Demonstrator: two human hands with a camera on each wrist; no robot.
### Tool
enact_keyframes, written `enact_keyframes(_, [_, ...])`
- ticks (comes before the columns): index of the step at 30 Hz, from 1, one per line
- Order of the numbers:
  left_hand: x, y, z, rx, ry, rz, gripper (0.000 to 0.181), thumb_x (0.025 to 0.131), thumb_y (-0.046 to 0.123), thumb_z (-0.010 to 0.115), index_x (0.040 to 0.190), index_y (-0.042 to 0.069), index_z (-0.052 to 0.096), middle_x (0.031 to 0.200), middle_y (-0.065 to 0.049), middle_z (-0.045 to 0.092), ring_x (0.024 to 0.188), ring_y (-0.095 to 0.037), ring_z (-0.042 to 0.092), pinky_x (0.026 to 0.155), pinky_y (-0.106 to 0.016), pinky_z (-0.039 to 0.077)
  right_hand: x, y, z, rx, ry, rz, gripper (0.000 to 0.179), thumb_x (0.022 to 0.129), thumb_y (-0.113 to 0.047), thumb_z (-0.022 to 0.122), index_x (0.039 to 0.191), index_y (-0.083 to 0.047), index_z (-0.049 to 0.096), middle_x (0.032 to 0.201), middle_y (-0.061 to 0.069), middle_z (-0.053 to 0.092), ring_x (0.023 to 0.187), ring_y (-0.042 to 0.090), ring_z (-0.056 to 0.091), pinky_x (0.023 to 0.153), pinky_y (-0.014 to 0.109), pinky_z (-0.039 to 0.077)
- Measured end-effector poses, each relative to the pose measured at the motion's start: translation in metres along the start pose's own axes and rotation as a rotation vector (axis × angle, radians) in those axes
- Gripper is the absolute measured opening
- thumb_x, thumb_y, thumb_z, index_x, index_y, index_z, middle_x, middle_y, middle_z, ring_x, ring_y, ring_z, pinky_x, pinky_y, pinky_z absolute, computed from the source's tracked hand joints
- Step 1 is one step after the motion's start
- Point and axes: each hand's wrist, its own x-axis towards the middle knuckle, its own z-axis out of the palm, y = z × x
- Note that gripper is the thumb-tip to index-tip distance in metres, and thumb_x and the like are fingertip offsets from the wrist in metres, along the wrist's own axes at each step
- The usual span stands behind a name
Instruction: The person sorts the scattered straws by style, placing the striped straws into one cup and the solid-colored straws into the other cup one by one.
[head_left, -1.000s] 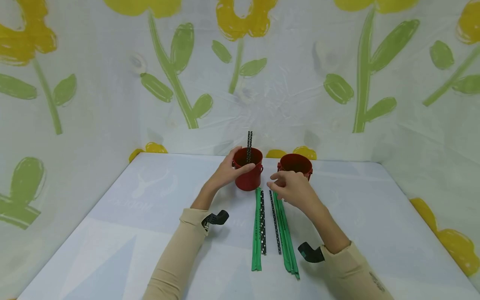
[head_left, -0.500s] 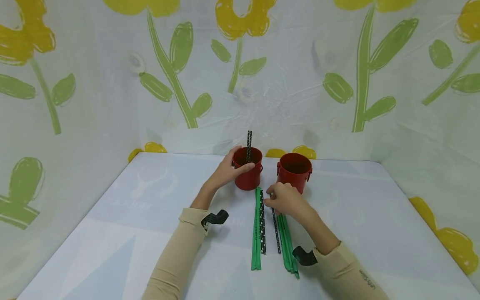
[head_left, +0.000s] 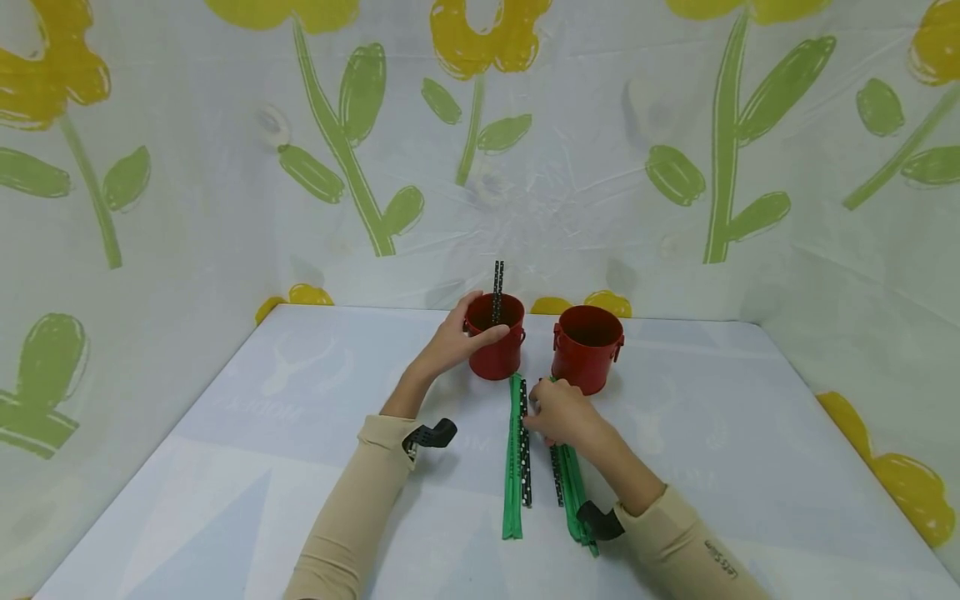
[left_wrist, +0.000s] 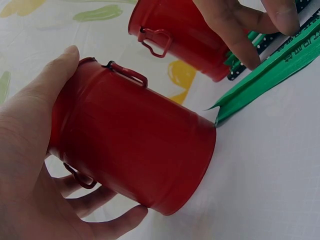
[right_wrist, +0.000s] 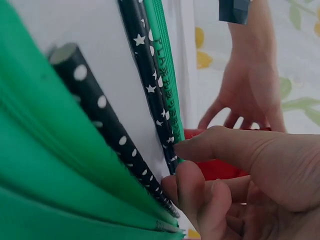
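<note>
My left hand grips the left red bucket, thumb on one side and fingers spread round the other. Two black patterned straws stand upright in that bucket. My right hand is low over the table in front of the right red bucket. In the right wrist view its thumb and bent fingers are apart, fingertips right at the far end of a black straw with white dots. Beside that straw lie several long green wrappers, partly hidden under the hand.
Left of the right hand lie a long green printed wrapper and black patterned straws, side by side on the white table. A flower-printed curtain stands behind and around the table.
My right hand has moved down and toward me from in front of the right bucket to the dotted straw, uncovering the bucket. The left hand stays on its bucket.
</note>
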Motion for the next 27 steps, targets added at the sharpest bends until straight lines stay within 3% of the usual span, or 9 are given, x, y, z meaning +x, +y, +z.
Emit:
enact_keyframes(7, [0.001,-0.001,-0.001,0.018,0.008,0.001,0.09,0.084,0.059,0.067,0.155,0.033,0.018,0.151,0.001,0.04,0.138,-0.022,0.04,0.111,-0.052,0.042,-0.002,-0.007,0.002,-0.013,-0.012,0.054,0.034,0.082,-0.024,0.08,0.106,-0.003,0.066,0.075,0.008,0.063,0.052,0.015,0.064,0.049,0.021,0.054])
enact_keyframes(27, [0.001,-0.003,0.001,0.001,0.009,0.011,0.091,0.083,0.059,0.068,0.155,0.029,0.019,0.15,0.001,0.041,0.138,-0.023,0.04,0.109,-0.052,0.043,-0.003,-0.007,0.002,-0.012,-0.024,0.093,0.044,0.079,-0.021,0.082,0.113,-0.002,0.062,0.081,0.01,0.064,0.053,0.015,0.065,0.051,0.021,0.054])
